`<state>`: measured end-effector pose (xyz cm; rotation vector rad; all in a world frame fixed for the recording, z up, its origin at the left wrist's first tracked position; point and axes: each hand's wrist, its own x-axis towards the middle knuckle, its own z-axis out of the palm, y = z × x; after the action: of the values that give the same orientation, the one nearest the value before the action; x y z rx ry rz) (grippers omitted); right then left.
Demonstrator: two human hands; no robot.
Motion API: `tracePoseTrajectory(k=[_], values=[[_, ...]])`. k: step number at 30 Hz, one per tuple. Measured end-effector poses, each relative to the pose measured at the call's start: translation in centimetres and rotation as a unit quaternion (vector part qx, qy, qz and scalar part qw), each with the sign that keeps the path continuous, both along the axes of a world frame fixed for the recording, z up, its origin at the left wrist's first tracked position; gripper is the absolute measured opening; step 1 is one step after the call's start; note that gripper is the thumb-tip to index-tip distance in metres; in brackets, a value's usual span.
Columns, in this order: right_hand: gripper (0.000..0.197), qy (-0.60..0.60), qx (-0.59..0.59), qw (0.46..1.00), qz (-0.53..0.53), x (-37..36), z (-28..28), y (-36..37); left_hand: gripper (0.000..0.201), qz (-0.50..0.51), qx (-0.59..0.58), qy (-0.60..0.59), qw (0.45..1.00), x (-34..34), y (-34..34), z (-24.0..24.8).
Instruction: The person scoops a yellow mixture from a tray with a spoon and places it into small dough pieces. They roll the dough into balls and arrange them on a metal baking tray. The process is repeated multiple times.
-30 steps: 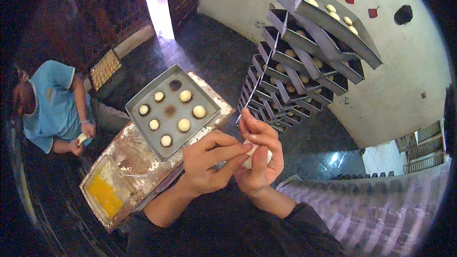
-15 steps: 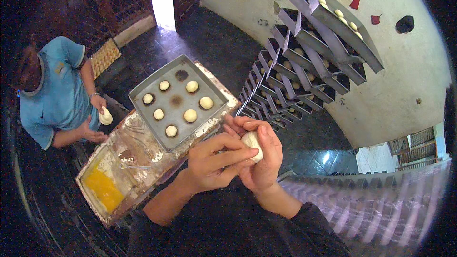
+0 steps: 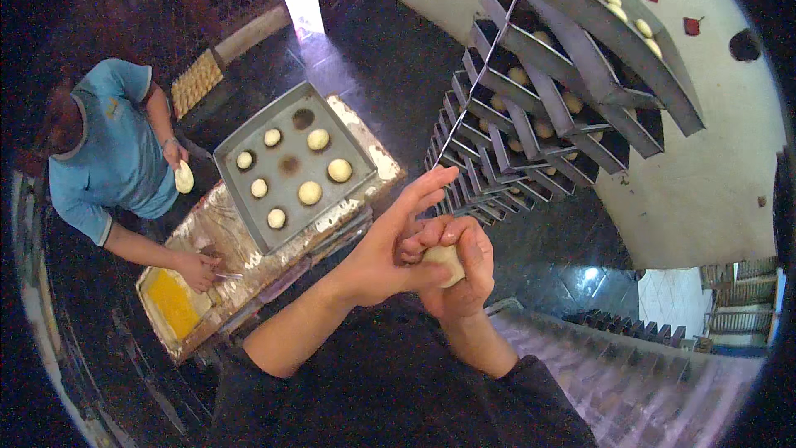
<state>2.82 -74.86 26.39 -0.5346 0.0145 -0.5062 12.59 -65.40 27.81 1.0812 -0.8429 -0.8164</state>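
A pale dough ball (image 3: 444,265) rests in my right hand (image 3: 473,274), whose fingers curl round it. My left hand (image 3: 385,253) is beside it, fingers stretched straight out and the thumb pressed along the dough. Left of my hands, a square grey baking tray (image 3: 240,220) lies on a worn table and carries several round dough balls (image 3: 310,192), with dark stains between them. Part of the ball in my hands is hidden by my fingers and thumb.
Across the worn table (image 3: 224,220), a co-worker in a blue shirt (image 3: 112,149) holds a flattened dough piece (image 3: 184,177) and reaches toward a container of yellow filling (image 3: 172,303). A tall rack of trays (image 3: 539,75) with more dough stands at the right.
My left fingers have straightened away from the dough, leaving the thumb on it. The co-worker's one hand has moved down to the yellow filling. The view has shifted slightly.
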Motion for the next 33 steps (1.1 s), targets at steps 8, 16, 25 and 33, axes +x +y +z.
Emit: tracePoseTrajectory(k=[8, 16, 25, 33], values=[[0.027, 0.028, -0.037, 0.997, 0.056, 2.2, -4.4, -5.2, 0.106, 0.004, 0.066, 0.152, 0.986, 1.1, -4.4, -4.1], [0.023, 0.282, -0.016, 0.955, 0.087, 10.9, -13.6, -1.5, 0.083, 0.112, 0.099, 0.355, 0.923, 7.8, 1.3, -16.0], [0.022, 0.270, -0.634, 0.714, 0.124, 30.5, -28.6, 8.9, 0.056, 0.449, 0.278, 0.247, 0.813, 14.5, 16.7, -26.8], [0.059, -0.064, -0.907, 0.393, 0.139, 43.7, -37.5, 13.6, 0.045, 0.429, 0.277, 0.353, 0.784, 16.3, 25.1, -29.4]])
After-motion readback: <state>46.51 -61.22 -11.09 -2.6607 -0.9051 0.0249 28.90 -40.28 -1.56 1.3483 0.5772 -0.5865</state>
